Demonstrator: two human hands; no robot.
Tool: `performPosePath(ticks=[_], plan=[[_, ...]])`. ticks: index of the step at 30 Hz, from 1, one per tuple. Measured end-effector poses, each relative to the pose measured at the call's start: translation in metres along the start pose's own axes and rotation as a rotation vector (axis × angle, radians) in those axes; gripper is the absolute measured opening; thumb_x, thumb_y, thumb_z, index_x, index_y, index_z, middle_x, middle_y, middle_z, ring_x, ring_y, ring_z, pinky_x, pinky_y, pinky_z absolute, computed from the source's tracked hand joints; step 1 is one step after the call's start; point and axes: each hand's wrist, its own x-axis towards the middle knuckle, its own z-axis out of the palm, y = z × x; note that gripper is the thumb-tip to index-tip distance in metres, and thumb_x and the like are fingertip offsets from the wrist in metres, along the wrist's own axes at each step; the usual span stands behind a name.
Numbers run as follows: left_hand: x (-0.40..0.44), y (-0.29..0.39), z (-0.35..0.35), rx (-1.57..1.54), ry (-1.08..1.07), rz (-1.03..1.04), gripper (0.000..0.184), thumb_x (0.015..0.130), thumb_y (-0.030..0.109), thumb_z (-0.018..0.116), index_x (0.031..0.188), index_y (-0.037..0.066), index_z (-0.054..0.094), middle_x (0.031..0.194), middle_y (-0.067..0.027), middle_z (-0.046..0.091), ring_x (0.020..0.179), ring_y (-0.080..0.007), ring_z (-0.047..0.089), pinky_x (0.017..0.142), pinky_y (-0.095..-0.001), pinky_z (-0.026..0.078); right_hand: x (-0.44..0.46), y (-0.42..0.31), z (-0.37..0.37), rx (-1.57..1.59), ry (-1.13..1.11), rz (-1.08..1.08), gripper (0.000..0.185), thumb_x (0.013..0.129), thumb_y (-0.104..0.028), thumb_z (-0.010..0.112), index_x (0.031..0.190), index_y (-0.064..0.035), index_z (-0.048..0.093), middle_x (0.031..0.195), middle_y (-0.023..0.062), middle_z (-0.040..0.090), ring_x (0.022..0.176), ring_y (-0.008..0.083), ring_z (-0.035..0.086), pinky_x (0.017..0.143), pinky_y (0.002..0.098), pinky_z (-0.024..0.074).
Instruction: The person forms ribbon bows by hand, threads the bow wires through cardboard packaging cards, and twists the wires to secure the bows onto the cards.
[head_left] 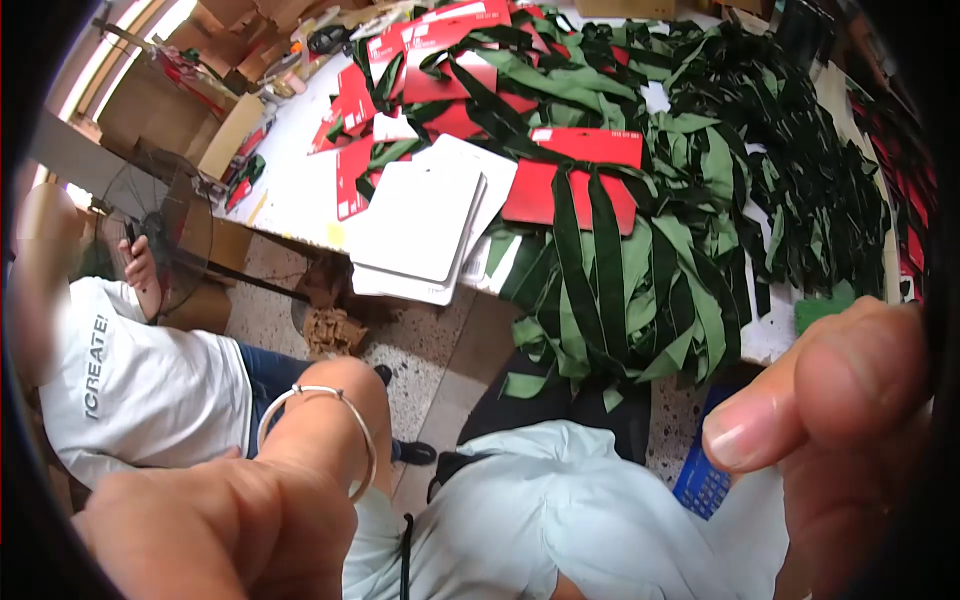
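Note:
Very close to the camera at the lower left is my left hand (210,520), with a silver bangle (368,430) on its wrist. Its knuckles look bent, but its fingertips are cut off by the dark frame edge. At the right edge, also very near the lens, my right hand (830,420) is closed, fingertips pressed together; whatever it grips is hidden. Beyond the hands, dark green ribbons (590,270) hang over the table's near edge, attached to a red card (530,195). White cards (415,220) lie stacked to its left.
A white table (300,205) bears more red cards (465,80) and a large heap of green ribbons (800,170). On the left, a person in a white T-shirt (150,370) stands near a fan (155,225). A blue crate (705,480) is low at the right.

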Motion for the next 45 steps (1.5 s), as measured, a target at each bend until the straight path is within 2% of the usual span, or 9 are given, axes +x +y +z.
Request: performPosePath(ticks=[6, 10, 15, 20, 26, 34, 45], plan=[[0.009, -0.013, 0.003, -0.018, -0.008, 0.025, 0.037, 0.098, 0.014, 0.046, 0.131, -0.002, 0.045, 0.11, -0.0145, 0.063, 0.1, -0.0214, 0.062, 0.087, -0.0301, 0.046, -0.029, 0.022, -0.042, -0.109, 0.167, -0.003, 0.057, 0.084, -0.028, 0.071, 0.123, 0.0062, 0.049, 0.108, 0.0207, 0.06, 0.086, 0.023, 0.061, 0.072, 0.0326, 0.0511], [0.005, -0.032, 0.006, -0.095, -0.01, -0.044, 0.037, 0.098, 0.014, 0.046, 0.131, -0.003, 0.046, 0.11, -0.0145, 0.063, 0.099, -0.0208, 0.062, 0.086, -0.0297, 0.046, -0.037, 0.023, -0.065, -0.181, 0.244, -0.005, 0.056, 0.084, -0.028, 0.071, 0.123, 0.006, 0.049, 0.108, 0.0206, 0.06, 0.086, 0.023, 0.06, 0.072, 0.0327, 0.051], [-0.02, -0.073, 0.012, -0.296, -0.125, -0.381, 0.036, 0.098, 0.014, 0.046, 0.13, -0.003, 0.047, 0.11, -0.0144, 0.063, 0.098, -0.0201, 0.062, 0.085, -0.0292, 0.046, -0.043, 0.004, -0.077, -0.29, 0.292, -0.062, 0.056, 0.084, -0.028, 0.071, 0.123, 0.0059, 0.049, 0.108, 0.0205, 0.059, 0.087, 0.0231, 0.06, 0.072, 0.0329, 0.0509], [-0.032, -0.104, 0.018, -0.503, -0.351, -0.72, 0.036, 0.098, 0.014, 0.045, 0.13, -0.003, 0.047, 0.11, -0.0144, 0.064, 0.097, -0.0194, 0.062, 0.084, -0.0287, 0.046, -0.043, -0.016, -0.083, -0.367, 0.334, -0.123, 0.056, 0.084, -0.028, 0.07, 0.123, 0.0058, 0.049, 0.108, 0.0204, 0.059, 0.087, 0.0231, 0.06, 0.073, 0.033, 0.0507], [-0.04, -0.115, 0.02, -0.619, -0.587, -0.957, 0.035, 0.098, 0.014, 0.045, 0.129, -0.003, 0.048, 0.11, -0.0143, 0.064, 0.096, -0.0185, 0.062, 0.083, -0.028, 0.047, -0.039, -0.029, -0.079, -0.419, 0.352, -0.157, 0.055, 0.085, -0.028, 0.069, 0.123, 0.0056, 0.049, 0.109, 0.0202, 0.059, 0.088, 0.0232, 0.06, 0.073, 0.0332, 0.0505], [-0.046, -0.116, 0.024, -0.716, -0.776, -1.068, 0.034, 0.098, 0.013, 0.044, 0.128, -0.003, 0.049, 0.11, -0.0142, 0.064, 0.094, -0.0174, 0.062, 0.082, -0.0272, 0.047, -0.038, -0.048, -0.072, -0.5, 0.387, -0.212, 0.055, 0.085, -0.029, 0.069, 0.123, 0.0053, 0.049, 0.109, 0.02, 0.059, 0.088, 0.0233, 0.059, 0.074, 0.0334, 0.0503], [-0.031, -0.098, 0.013, -0.715, -0.747, -1.09, 0.033, 0.098, 0.013, 0.043, 0.127, -0.003, 0.05, 0.11, -0.0141, 0.065, 0.092, -0.0158, 0.062, 0.079, -0.0261, 0.047, -0.039, -0.067, -0.064, -0.535, 0.415, -0.255, 0.054, 0.085, -0.029, 0.067, 0.123, 0.005, 0.049, 0.109, 0.0198, 0.059, 0.089, 0.0234, 0.059, 0.074, 0.0337, 0.05]])
